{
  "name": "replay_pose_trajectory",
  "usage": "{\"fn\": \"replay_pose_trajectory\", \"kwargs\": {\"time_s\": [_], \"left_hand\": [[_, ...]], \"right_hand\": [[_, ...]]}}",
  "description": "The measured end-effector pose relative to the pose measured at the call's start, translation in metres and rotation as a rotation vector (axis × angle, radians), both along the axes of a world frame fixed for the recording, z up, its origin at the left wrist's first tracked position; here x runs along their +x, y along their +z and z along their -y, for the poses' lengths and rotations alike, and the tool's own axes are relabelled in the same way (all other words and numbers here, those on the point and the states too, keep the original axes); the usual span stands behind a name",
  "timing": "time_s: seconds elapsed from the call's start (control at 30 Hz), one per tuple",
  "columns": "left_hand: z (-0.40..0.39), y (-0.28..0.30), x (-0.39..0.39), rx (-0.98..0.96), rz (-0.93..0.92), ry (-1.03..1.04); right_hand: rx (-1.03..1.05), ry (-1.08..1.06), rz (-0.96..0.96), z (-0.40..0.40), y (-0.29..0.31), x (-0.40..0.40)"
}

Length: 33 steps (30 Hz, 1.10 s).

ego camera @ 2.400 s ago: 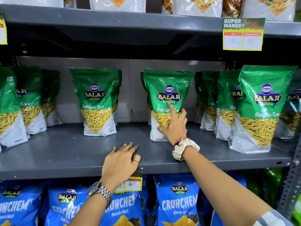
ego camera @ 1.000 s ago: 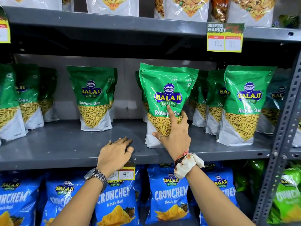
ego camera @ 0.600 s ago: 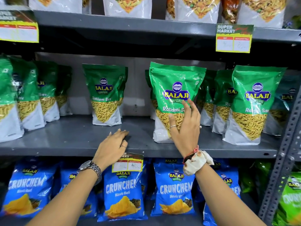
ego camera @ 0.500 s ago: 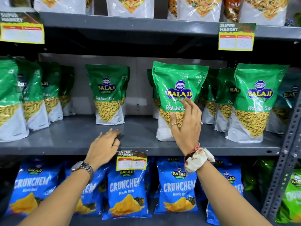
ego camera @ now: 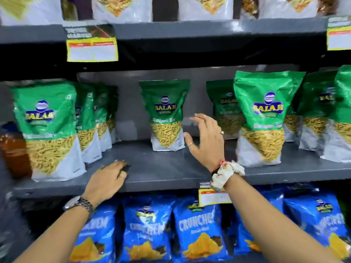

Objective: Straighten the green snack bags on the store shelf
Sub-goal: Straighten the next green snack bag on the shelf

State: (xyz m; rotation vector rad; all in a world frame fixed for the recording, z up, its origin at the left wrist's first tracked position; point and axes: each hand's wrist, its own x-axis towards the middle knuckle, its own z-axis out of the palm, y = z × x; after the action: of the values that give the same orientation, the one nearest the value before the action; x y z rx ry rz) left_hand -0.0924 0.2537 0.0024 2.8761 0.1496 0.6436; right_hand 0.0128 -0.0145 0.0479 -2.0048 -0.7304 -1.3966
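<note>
Head view, blurred: green snack bags (ego camera: 164,114) apparently upright, facing out; both hands open, empty.

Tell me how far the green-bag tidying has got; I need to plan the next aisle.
Looks done: the green bag on the right stands upright near the shelf's front edge. In hand: nothing is gripped; the right hand is open in the air beside the middle bag, while the left hand rests on the shelf. Left: that middle bag sits far back, probably next to be pulled forward.
</note>
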Motion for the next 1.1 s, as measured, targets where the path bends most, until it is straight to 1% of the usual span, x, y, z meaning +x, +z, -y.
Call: {"fn": "replay_pose_trajectory", "kwargs": {"time_s": [0.13, 0.37, 0.5, 0.57, 0.7, 0.8, 0.9, 1.1], "left_hand": [[-0.021, -0.005, 0.003, -0.017, -0.012, -0.052], [-0.028, -0.018, 0.014, 0.016, 0.106, -0.028], [-0.030, -0.022, 0.018, 0.028, 0.164, -0.040], [-0.031, -0.023, 0.020, 0.023, 0.179, -0.039], [-0.030, -0.024, 0.020, 0.016, 0.191, -0.031], [-0.031, -0.025, 0.022, 0.017, 0.191, -0.031], [-0.032, -0.026, 0.023, 0.017, 0.200, -0.029], [-0.031, -0.026, 0.023, 0.014, 0.221, -0.030]], "right_hand": [[-0.023, -0.058, -0.111, -0.050, 0.003, 0.021], [-0.042, -0.181, -0.405, -0.121, 0.001, 0.062], [-0.042, -0.193, -0.596, -0.146, -0.002, 0.085], [-0.005, -0.187, -0.647, -0.153, -0.004, 0.091], [0.090, -0.199, -0.637, -0.160, -0.008, 0.096], [0.089, -0.229, -0.638, -0.162, -0.013, 0.100], [0.092, -0.206, -0.654, -0.164, -0.013, 0.100], [0.130, -0.125, -0.596, -0.160, -0.012, 0.090]]}}
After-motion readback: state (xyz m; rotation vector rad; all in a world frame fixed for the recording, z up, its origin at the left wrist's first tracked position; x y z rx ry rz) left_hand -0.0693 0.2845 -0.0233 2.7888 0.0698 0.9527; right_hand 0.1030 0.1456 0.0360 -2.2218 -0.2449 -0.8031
